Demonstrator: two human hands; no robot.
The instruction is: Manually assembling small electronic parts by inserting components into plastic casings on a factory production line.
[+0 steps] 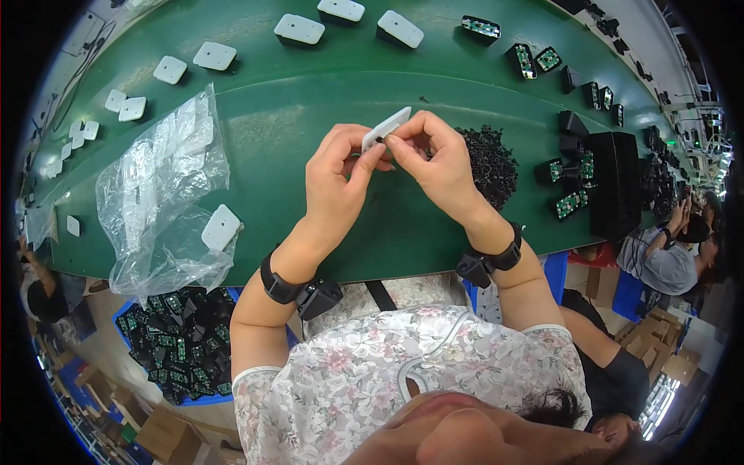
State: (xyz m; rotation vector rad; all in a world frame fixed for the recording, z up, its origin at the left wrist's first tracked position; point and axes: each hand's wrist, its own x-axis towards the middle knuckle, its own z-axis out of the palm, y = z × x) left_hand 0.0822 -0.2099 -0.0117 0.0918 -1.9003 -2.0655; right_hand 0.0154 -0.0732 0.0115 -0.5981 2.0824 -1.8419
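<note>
Over the middle of the green table, my left hand is closed round one end of a white plastic cover, which it holds tilted on edge. My right hand pinches a small black part against the cover's near face with thumb and forefinger. Fingers partly hide the part, so its exact shape cannot be made out. To the right of my right hand lies a heap of small black parts. A clear plastic bag with white covers in it lies to my left, and one loose white cover rests on it.
Black housings topped with white covers line the far and left side. Open black housings with green circuit boards stand at the right beside a black box. A blue bin of similar housings sits below left. Other people sit nearby.
</note>
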